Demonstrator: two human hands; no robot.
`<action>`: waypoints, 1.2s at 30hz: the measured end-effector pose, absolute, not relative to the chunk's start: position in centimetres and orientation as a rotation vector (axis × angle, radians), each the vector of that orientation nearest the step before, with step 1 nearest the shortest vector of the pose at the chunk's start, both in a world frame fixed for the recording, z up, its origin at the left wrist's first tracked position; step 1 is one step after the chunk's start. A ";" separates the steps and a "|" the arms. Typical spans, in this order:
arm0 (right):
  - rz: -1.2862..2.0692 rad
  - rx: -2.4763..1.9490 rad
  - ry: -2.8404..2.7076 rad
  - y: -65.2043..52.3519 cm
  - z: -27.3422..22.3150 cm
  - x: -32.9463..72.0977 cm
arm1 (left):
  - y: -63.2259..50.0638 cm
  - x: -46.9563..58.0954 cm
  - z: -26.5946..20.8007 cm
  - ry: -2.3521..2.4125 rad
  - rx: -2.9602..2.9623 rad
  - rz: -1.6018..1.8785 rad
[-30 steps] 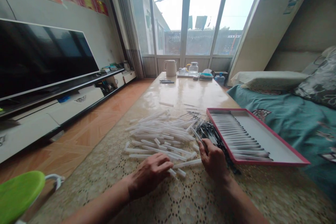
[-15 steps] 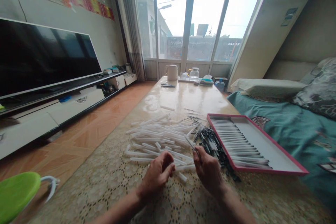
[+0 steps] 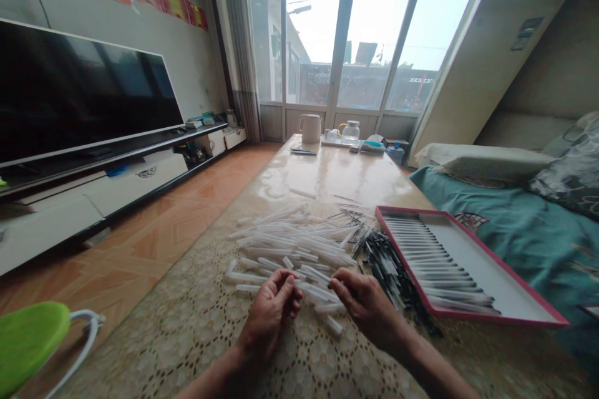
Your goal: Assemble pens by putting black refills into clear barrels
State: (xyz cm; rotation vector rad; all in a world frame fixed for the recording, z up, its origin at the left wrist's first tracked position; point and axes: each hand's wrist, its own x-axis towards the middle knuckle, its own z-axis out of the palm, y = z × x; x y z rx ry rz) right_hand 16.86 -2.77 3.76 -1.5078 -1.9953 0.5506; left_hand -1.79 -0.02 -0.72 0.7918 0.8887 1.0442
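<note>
My left hand (image 3: 276, 299) has its thumb and fingers pinched together at the near edge of a heap of white translucent pen barrels (image 3: 290, 238); what sits in the pinch is hidden. One barrel (image 3: 318, 292) reaches from beside its fingertips toward my right hand (image 3: 365, 299). That hand is closed, thumb against forefinger, around a thin rod like a pen refill, now mostly hidden by the fingers. A short white tube (image 3: 334, 325) lies on the table below the gap between my hands. Thin dark refills (image 3: 346, 215) are scattered behind the heap, and black pen caps (image 3: 381, 262) are piled beyond my right hand.
A pink-rimmed shallow box (image 3: 510, 287) at the right holds a row of pens (image 3: 444, 262). A beige jug (image 3: 311, 129), a glass pot (image 3: 350, 131) and a tissue pack (image 3: 373, 146) stand at the table's far end. A green stool (image 3: 32, 343) is at the lower left.
My right hand has moved left and turned inward, so the thin rod that pointed up from it no longer shows. The left hand has rotated slightly, and the view has shifted a little.
</note>
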 end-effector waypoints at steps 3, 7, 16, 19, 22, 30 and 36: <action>0.493 -1.512 -2.000 -3.3 3.6 16.7 | 0.3 -2.1 -0.7 0.927 0.752 1.074; 0.399 -1.502 -2.027 -3.7 2.4 16.6 | 0.5 -2.2 -0.8 0.946 0.746 1.071; 0.359 -1.494 -2.143 -3.4 1.7 17.6 | 0.4 -2.0 -1.3 0.902 0.868 0.992; 0.350 -1.490 -2.153 -3.6 1.2 17.6 | 0.3 -1.9 -1.2 0.918 0.906 0.982; 0.343 -1.476 -2.139 -3.8 0.7 17.6 | 0.3 -1.8 -1.2 0.920 0.950 0.976; 0.158 -1.412 -2.279 -3.8 -0.2 17.9 | 0.0 -1.5 -0.9 0.909 1.047 0.924; -0.349 -1.367 -2.392 -3.8 0.0 17.9 | -0.4 -1.4 -1.0 0.902 1.011 0.885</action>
